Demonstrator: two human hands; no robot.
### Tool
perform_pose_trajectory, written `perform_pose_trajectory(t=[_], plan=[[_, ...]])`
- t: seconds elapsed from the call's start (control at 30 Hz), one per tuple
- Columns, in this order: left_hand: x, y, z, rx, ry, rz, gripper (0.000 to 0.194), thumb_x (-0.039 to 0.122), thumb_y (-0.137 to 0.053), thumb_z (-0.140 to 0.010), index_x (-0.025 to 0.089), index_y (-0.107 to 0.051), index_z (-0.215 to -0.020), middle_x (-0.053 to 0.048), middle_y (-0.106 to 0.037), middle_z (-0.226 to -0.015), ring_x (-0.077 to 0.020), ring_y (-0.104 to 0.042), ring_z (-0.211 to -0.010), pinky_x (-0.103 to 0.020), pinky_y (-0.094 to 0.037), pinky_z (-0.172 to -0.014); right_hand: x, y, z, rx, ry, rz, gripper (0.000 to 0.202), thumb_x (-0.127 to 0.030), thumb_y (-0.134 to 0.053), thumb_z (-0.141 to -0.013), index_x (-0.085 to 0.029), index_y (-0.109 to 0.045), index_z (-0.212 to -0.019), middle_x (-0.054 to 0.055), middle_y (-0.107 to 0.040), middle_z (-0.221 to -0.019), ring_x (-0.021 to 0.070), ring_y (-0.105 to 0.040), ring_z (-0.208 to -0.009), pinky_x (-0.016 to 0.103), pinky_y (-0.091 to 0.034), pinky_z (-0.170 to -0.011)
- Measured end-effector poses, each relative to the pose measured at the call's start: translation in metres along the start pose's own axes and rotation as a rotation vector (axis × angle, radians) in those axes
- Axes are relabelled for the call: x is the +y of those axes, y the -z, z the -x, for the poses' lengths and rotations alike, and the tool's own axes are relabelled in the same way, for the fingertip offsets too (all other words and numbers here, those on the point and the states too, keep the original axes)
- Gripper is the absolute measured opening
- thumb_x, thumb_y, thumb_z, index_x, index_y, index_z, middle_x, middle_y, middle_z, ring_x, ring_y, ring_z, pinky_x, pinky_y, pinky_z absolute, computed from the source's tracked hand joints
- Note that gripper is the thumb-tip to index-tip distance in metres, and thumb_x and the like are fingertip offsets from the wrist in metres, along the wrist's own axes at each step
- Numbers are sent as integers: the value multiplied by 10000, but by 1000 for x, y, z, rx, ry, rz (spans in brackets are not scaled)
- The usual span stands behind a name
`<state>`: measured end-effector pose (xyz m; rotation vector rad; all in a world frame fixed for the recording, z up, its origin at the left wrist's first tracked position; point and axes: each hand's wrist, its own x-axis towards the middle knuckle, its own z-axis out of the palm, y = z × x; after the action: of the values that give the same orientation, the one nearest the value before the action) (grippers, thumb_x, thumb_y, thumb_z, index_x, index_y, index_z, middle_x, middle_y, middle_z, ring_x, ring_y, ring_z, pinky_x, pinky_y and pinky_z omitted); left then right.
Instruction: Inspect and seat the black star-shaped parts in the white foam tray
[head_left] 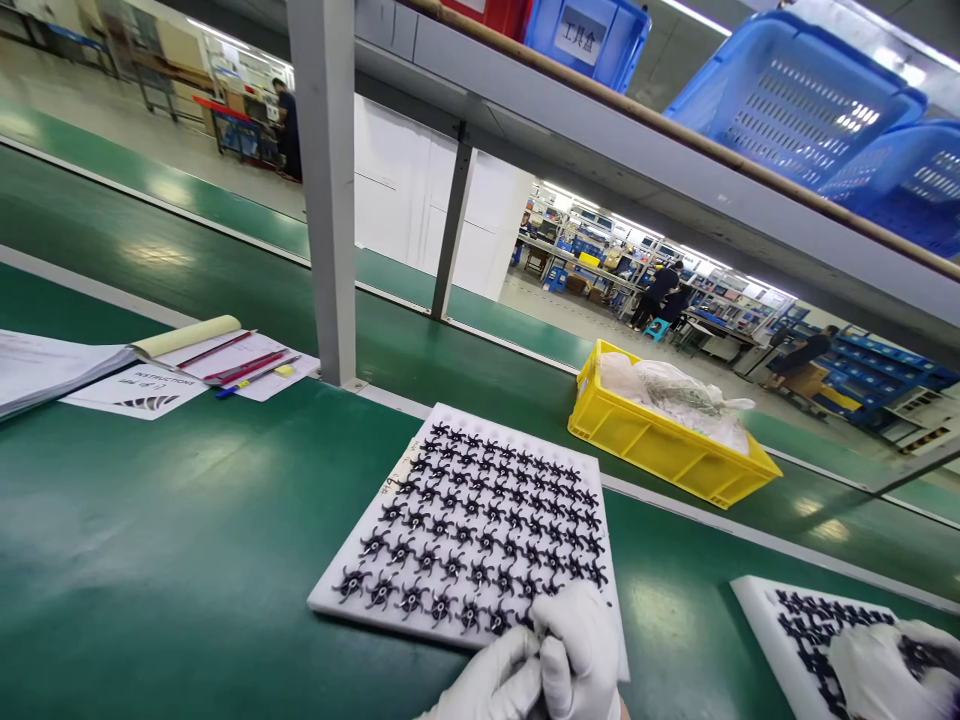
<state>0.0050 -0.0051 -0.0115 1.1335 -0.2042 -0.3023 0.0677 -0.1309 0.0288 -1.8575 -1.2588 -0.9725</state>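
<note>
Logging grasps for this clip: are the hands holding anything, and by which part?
Left hand touches the near edge of the white tray; a grip cannot be told. Right hand rests on a second tray.

Readable text in view

White label [579, 34] on blue bin [611, 40] up on the shelf: Chinese characters "工具盒". Printed sheet [139, 392] on the green surface [150, 560]: heading "INSTRUCTIONS" partly legible, remaining lines too small to read. Handwritten marks on the edge of the white tray [397, 478]: not legible.
</note>
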Motion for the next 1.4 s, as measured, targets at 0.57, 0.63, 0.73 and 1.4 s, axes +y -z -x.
perform_pose_trajectory(t=[0.57,0.63,0.73,1.4], plan=[[7,-6,-4,-19,-17,100,579,727,-483,-845,164,-620,-851,-55,-616,-806,-249,-563,-978,-411,-425,-967,1,-4,2,17,-15,-70,221,-316,-432,-979,-165,-591,-1001,31,-590,-699,149,-562,-615,323,-464,-612],[6,-7,-3,10,47,168,568,707,-456,-874,161,-613,-848,-50,-616,-796,-235,-575,-955,-382,-449,-930,-1,-3,0,10,-22,-92,228,-342,-436,-982,-170,-585,-1003,22,-575,-679,146,-556,-602,319,-462,-607],[6,-5,1,13,75,230,592,693,-407,-906,142,-621,-861,-63,-622,-828,-220,-580,-953,-343,-466,-901,-4,-2,-8,-22,-32,-100,275,-412,-437,-982,-175,-576,-973,13,-560,-663,141,-553,-598,302,-456,-587],[5,-1,3,83,-50,-67,542,629,-610,-832,126,-588,-1032,-107,-613,-999,-237,-563,-968,-351,-433,-931,8,-1,7,-57,-25,9,276,-273,-347,-1003,-152,-594,-990,37,-600,-724,148,-583,-668,312,-471,-657]])
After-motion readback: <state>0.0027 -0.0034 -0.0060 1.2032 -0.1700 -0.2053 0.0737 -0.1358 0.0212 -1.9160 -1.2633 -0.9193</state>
